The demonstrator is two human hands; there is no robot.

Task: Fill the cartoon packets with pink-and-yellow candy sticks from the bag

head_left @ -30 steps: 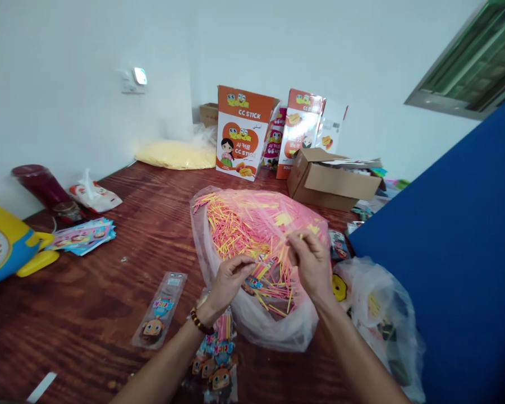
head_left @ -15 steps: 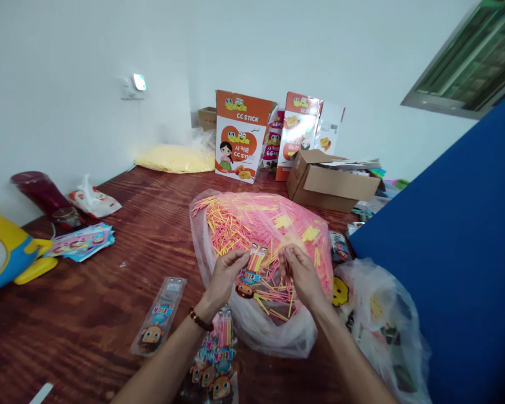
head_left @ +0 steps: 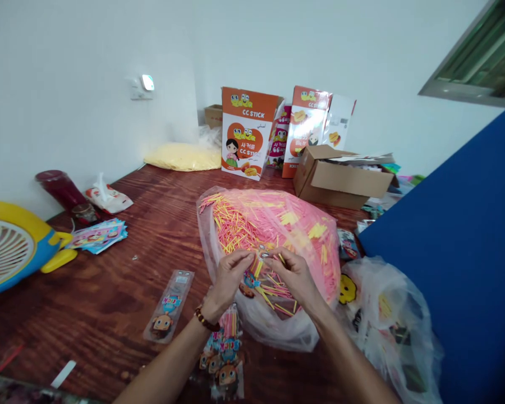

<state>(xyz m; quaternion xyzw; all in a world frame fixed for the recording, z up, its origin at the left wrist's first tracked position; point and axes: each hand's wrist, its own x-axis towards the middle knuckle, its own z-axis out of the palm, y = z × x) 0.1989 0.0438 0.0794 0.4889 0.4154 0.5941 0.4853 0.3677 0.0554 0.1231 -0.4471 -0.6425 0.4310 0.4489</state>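
Between my hands is a small clear printed packet (head_left: 252,276) with pink and yellow sticks inside, held over a big plastic bag. My left hand (head_left: 229,276) pinches the packet's upper left edge. My right hand (head_left: 294,276) has its fingertips closed at the packet's upper right edge. Beneath them the large clear bag (head_left: 269,207) lies open, full of loose pink and yellow sticks (head_left: 231,224). Several filled packets (head_left: 227,359) lie piled by my left forearm. A flat packet with a cartoon face (head_left: 168,308) rests on the table to the left.
A yellow-and-blue fan (head_left: 12,252), printed sheets (head_left: 99,235), a tissue pack (head_left: 109,199) and a dark red bottle (head_left: 61,188) stand left. Behind are CC Stick boxes (head_left: 246,134) and an open carton (head_left: 345,182). A white plastic bag (head_left: 395,320) and blue panel (head_left: 458,235) border the right.
My right hand has moved left to the packet's top edge, and the packet has tilted. The whole view has shifted slightly, showing more of the fan.
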